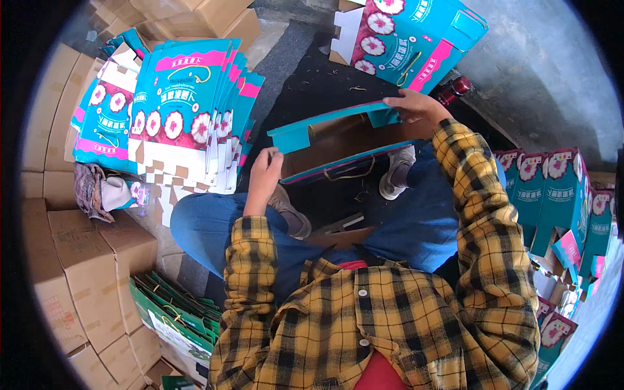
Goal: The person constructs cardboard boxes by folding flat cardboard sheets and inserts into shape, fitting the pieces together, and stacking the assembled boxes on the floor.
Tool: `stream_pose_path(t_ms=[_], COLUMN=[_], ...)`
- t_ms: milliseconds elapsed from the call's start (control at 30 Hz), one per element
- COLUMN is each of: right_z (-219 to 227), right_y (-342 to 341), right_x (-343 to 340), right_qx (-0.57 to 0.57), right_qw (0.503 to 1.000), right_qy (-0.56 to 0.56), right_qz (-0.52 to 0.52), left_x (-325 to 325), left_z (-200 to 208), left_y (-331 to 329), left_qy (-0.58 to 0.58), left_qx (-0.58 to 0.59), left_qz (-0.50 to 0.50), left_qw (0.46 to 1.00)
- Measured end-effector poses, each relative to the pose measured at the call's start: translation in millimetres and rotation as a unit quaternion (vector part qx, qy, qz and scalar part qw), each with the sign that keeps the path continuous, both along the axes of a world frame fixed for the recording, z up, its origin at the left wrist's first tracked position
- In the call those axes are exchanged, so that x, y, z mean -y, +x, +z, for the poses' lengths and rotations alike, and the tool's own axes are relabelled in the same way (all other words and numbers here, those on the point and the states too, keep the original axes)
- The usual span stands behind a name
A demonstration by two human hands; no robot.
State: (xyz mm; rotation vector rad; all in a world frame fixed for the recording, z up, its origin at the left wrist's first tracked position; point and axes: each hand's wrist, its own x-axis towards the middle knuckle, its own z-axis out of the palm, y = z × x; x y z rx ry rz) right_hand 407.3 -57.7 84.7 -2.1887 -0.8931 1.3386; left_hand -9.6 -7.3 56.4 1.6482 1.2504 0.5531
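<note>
An open teal gift carton (351,140) with a brown inside lies across my lap area, between my knees. A string handle hangs along its near side. My left hand (264,175) pinches the carton's left end, at the near corner. At the far right corner, my right hand (417,107) grips the rim, with the thumb on top of the teal flap. Teal end flaps stand up at the left and far right of the opening. Part of the right end is hidden behind my right hand.
Flat teal and pink cartons (175,97) lean in a stack at left. Another carton (416,39) lies at the far right, with a dark red object (455,90) beside it. Formed cartons (549,188) line the right. Brown boxes (84,260) and green bags (175,305) stand at left.
</note>
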Motion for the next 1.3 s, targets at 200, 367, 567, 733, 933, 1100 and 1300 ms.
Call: stream_pose_path(t_ms=[200,367,567,733,933,1100,1300], right_z=[6,-16,-33,-13,29,15,18], right_y=[-30,-38,-58,-49,34,-34,-24], right_x=[1,0,3,4,13,46,38], right_qx=[0.262,0.435,0.557,0.48,0.286,0.001,0.007], right_qw=[0.916,0.809,0.733,0.782,0.924,0.887,0.875], right_qy=[0.004,0.079,0.091,0.029,-0.103,-0.06,-0.074], right_qz=[0.304,0.386,0.38,0.397,0.231,0.459,0.478], left_x=[9,-1,-6,-12,-20,-13,-12], left_z=[13,4,-47,-60,-79,-57,-53], left_y=[-4,-2,2,4,13,15,2], left_qy=[0.051,0.057,-0.087,-0.067,0.014,-0.029,-0.073], left_qx=[-0.017,-0.015,0.039,-0.023,-0.03,-0.023,-0.002], left_qz=[0.022,0.003,0.081,-0.203,-0.21,-0.198,-0.178], left_qw=[0.998,0.998,0.992,0.977,0.977,0.98,0.981])
